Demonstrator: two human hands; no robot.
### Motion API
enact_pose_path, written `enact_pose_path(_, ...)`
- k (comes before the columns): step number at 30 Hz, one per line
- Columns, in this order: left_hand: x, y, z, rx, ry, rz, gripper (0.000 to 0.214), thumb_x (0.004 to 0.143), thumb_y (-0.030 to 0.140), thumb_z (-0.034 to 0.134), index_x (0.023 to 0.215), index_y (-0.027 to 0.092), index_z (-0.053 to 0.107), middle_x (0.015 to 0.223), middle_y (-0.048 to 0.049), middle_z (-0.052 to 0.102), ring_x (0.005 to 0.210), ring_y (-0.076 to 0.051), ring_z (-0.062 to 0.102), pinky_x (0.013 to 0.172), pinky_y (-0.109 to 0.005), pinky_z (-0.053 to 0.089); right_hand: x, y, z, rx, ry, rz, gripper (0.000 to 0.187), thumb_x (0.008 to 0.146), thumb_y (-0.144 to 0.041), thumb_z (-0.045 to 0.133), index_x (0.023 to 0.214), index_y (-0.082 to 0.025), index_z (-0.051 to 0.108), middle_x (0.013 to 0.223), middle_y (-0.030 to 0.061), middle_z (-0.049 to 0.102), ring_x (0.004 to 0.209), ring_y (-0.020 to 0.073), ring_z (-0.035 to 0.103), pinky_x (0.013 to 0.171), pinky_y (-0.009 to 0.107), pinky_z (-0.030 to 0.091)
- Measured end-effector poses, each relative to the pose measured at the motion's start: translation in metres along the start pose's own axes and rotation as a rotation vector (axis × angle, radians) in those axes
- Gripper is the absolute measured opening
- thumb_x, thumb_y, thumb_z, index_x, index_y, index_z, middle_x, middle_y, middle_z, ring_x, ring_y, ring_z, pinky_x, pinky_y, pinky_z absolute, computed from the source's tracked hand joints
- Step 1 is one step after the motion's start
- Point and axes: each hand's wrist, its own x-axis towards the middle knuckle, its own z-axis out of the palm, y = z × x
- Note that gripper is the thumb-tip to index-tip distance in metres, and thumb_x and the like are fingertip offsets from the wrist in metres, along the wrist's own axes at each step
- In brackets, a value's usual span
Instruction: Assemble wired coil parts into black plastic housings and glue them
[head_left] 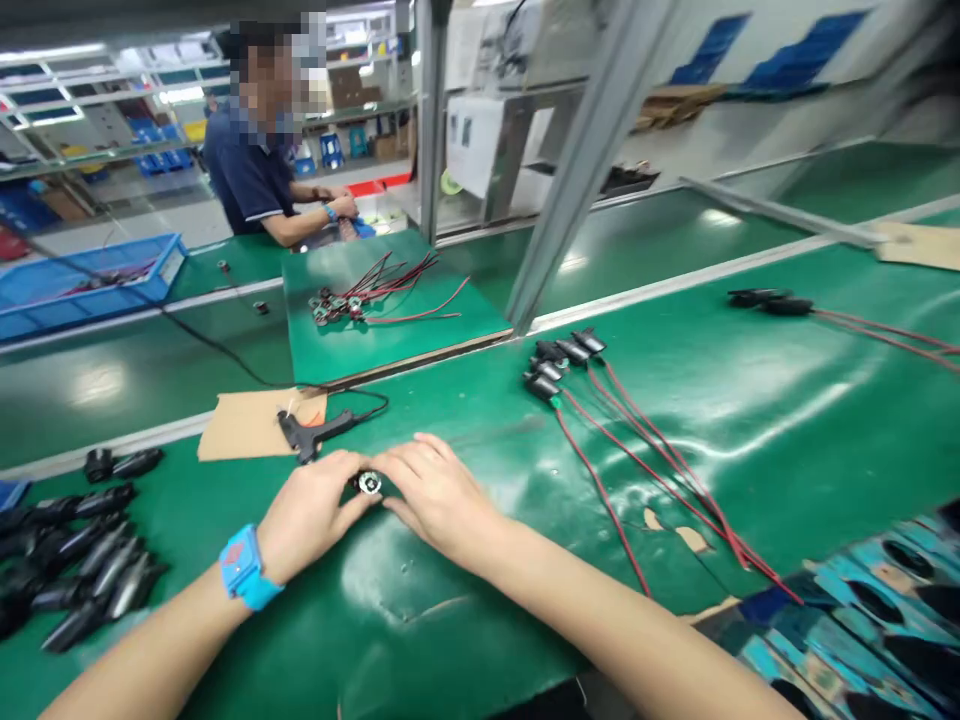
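In the middle of the head view, my left hand and my right hand meet above the green bench top. Between their fingertips is a small round part with a silvery face; its body is mostly hidden by the fingers. My left fingers pinch it from the left, and my right fingers close on it from the other side. A blue wrist strap circles my left wrist. Just beyond my left hand lies a black glue gun, its tip end over a piece of cardboard.
Black cylindrical housings are heaped at the left. Black parts with red wires lie right of centre, more wired parts farther right. A metal post rises behind. Across the line a co-worker sits by wired parts and a blue crate.
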Motion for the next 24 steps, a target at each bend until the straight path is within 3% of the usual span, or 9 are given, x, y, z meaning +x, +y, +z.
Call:
enact_pose_path(4, -0.064, -0.010, 0.026, -0.138, -0.010, -0.171, 0.027, 0.091, 0.028, 0.069, 0.117, 0.022, 0.062, 0.111, -0.0061, 0.074, 0.102, -0.024, 0.069, 0.091, -0.039, 0.055, 0.000, -0.026, 0.040, 0.181, -0.154, 0.028, 0.025, 0.096, -0.007, 0.052, 0.116, -0.019, 0.060, 0.098, 0.0083, 0.071, 0.092, 0.0231, 0.067, 0.082, 0.036, 0.054)
enact_pose_path(8, -0.093, -0.021, 0.036, -0.261, 0.062, -0.252, 0.057, 0.089, 0.024, 0.072, 0.139, 0.027, 0.045, 0.116, -0.0032, 0.074, 0.115, -0.024, 0.066, 0.100, -0.042, 0.051, 0.001, -0.038, 0.051, 0.345, -0.218, 0.029, 0.013, 0.095, -0.011, 0.057, 0.104, -0.019, 0.061, 0.100, 0.0075, 0.070, 0.096, 0.0225, 0.066, 0.085, 0.034, 0.052)
enact_pose_path(12, -0.101, -0.025, 0.038, -0.410, 0.105, -0.275, 0.061, 0.089, 0.022, 0.071, 0.140, 0.028, 0.038, 0.113, -0.0014, 0.075, 0.110, -0.022, 0.069, 0.099, -0.039, 0.052, 0.005, -0.042, 0.048, 0.482, -0.198, 0.120, 0.005, 0.100, -0.018, 0.055, 0.097, -0.021, 0.057, 0.090, 0.0013, 0.070, 0.079, 0.0137, 0.066, 0.073, 0.024, 0.051)
enact_pose_path(17, -0.100, -0.022, 0.040, -0.517, 0.214, -0.305, 0.062, 0.085, 0.019, 0.074, 0.135, 0.027, 0.039, 0.106, -0.0006, 0.075, 0.095, -0.018, 0.073, 0.087, -0.033, 0.057, 0.006, -0.039, 0.048, 0.658, -0.166, 0.307, 0.009, 0.100, -0.028, 0.052, 0.099, -0.021, 0.057, 0.072, -0.0037, 0.061, 0.063, 0.0113, 0.056, 0.060, 0.022, 0.044)
enact_pose_path(20, -0.099, -0.022, 0.045, -0.415, 0.229, -0.286, 0.063, 0.083, 0.023, 0.078, 0.134, 0.027, 0.040, 0.103, -0.0018, 0.075, 0.099, -0.022, 0.072, 0.092, -0.039, 0.056, 0.006, -0.038, 0.051, 0.733, -0.214, 0.397, 0.018, 0.096, -0.034, 0.057, 0.107, -0.020, 0.062, 0.069, -0.0052, 0.057, 0.059, 0.0107, 0.049, 0.056, 0.023, 0.040)
enact_pose_path(24, -0.096, -0.024, 0.054, -0.262, 0.165, -0.272, 0.062, 0.084, 0.029, 0.077, 0.135, 0.025, 0.042, 0.101, -0.0039, 0.074, 0.101, -0.027, 0.070, 0.093, -0.047, 0.053, 0.007, -0.044, 0.055, 0.668, -0.265, 0.416, 0.030, 0.086, -0.035, 0.072, 0.112, -0.021, 0.067, 0.061, -0.0085, 0.050, 0.053, 0.0098, 0.042, 0.054, 0.023, 0.036)
